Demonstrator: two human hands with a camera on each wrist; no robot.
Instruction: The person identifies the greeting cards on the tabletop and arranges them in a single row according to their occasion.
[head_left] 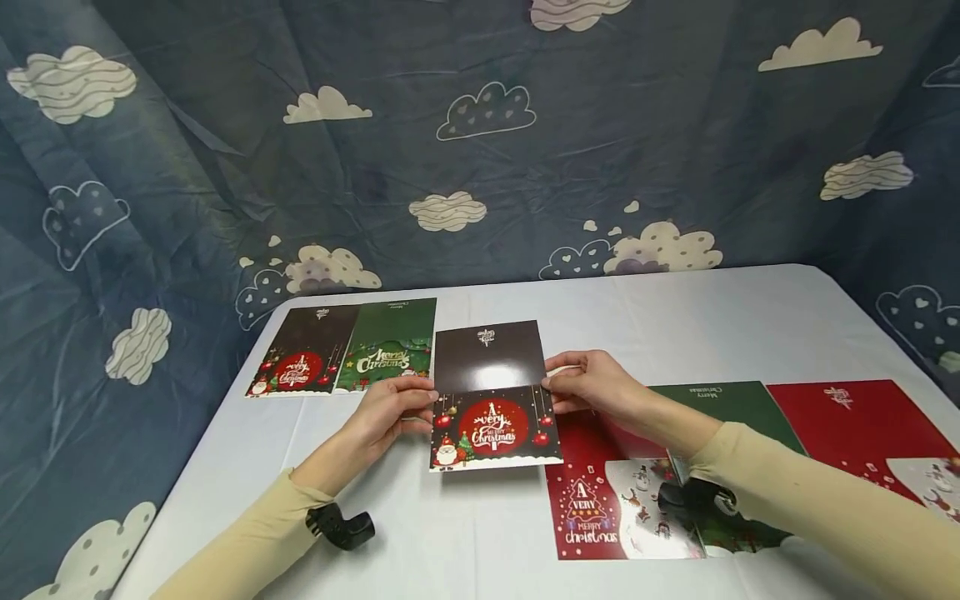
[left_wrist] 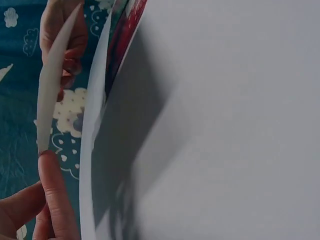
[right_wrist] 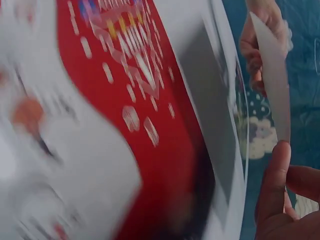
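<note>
An unfolded black Christmas card [head_left: 495, 429], with a red circle and "A very merry Christmas" on its lower half, is held a little above the table. My left hand [head_left: 392, 410] pinches its left edge, while the right hand [head_left: 596, 383] pinches the right edge. Seen almost edge-on in the left wrist view, the card [left_wrist: 50, 100] shows its pale underside. The right wrist view catches the same pale side of the card [right_wrist: 275, 90] between both hands. A red card [head_left: 588, 508] with a white snowman panel lies below my right forearm, partly covered.
On the white-covered table [head_left: 465, 550], a black card [head_left: 300, 350] and a green card [head_left: 390, 358] lie side by side at the back left. Another green card [head_left: 727, 408] and a red one [head_left: 855, 417] lie at right, partly under my sleeve. A cloud-print cloth [head_left: 480, 175] hangs behind.
</note>
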